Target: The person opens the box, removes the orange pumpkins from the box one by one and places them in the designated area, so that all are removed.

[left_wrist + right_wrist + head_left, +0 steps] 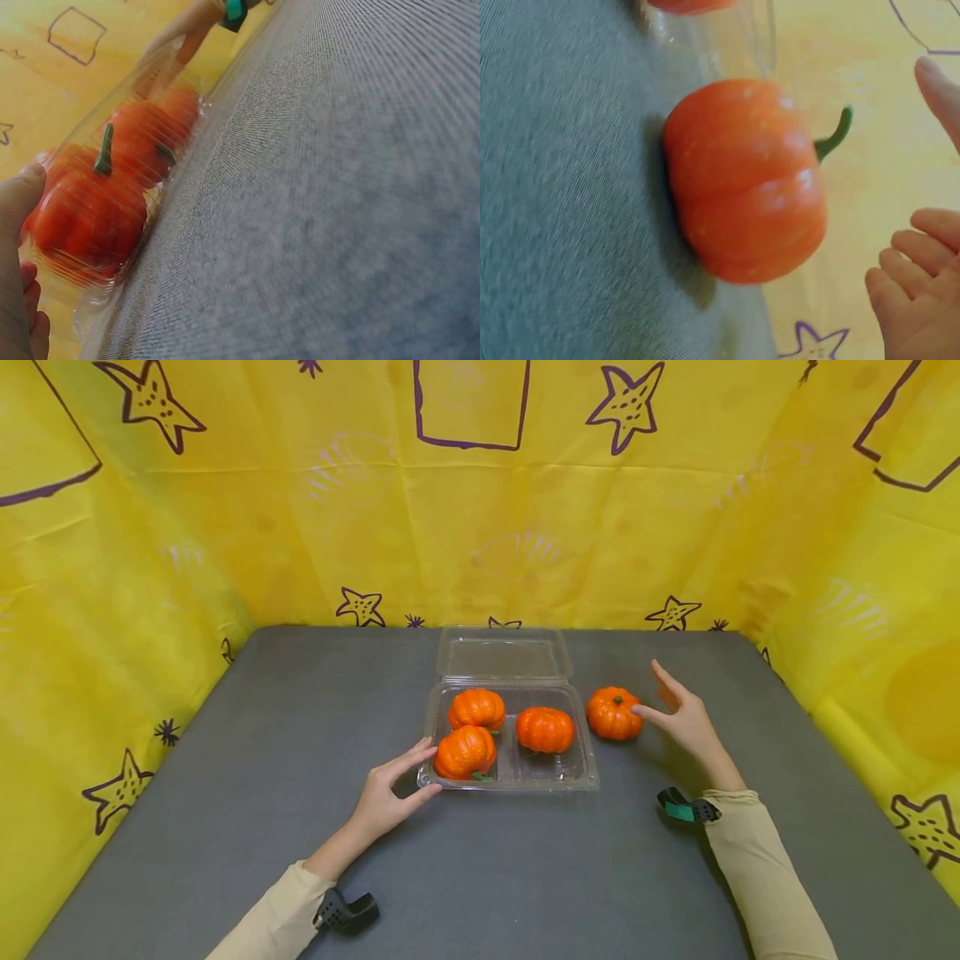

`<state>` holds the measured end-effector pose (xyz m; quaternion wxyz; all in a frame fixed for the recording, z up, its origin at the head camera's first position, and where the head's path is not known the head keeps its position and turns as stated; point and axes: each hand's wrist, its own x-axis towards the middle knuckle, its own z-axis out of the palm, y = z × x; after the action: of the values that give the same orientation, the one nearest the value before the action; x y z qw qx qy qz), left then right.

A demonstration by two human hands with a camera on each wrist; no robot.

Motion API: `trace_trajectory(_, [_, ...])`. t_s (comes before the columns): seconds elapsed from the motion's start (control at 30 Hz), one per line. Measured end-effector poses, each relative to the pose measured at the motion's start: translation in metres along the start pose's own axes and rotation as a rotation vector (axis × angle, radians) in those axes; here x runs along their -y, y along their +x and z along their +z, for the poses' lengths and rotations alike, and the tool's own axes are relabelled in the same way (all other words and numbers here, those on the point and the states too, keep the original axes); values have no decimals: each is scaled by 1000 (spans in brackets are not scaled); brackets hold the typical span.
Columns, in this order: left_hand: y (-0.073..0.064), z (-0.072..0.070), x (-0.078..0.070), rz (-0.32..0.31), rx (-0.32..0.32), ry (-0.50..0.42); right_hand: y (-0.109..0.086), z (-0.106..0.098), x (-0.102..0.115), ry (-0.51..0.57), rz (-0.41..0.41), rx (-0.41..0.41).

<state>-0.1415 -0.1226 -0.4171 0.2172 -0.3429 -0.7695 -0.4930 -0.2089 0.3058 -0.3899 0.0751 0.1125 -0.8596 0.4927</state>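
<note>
Several small orange pumpkins are in view. Two of them, a rear pumpkin [476,708] and a front pumpkin [466,752], sit in the left compartment of a clear plastic container [512,783]. Another pumpkin [545,730] lies in its right compartment. My left hand [389,793] touches the container's front left corner, fingers along the side and thumb at the front edge. My right hand [685,724] is spread beside a loose pumpkin [613,713] on the table, with the thumb close to it. In the right wrist view this pumpkin [746,184] stands upright, green stem up, between no fingers.
The container's hinged lid [504,657] lies folded back behind it. A dark grey cloth [315,710] covers the table. Yellow fabric [480,510] with purple drawings hangs around the back and sides.
</note>
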Motion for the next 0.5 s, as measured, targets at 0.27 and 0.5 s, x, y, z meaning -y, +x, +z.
trace_trajectory(0.27, [1, 0, -2, -9, 7, -7, -3, 10, 28, -2, -246, 28])
trace_trajectory(0.5, [1, 0, 0, -1, -3, -2, -7, 26, 54, 62, -334, 77])
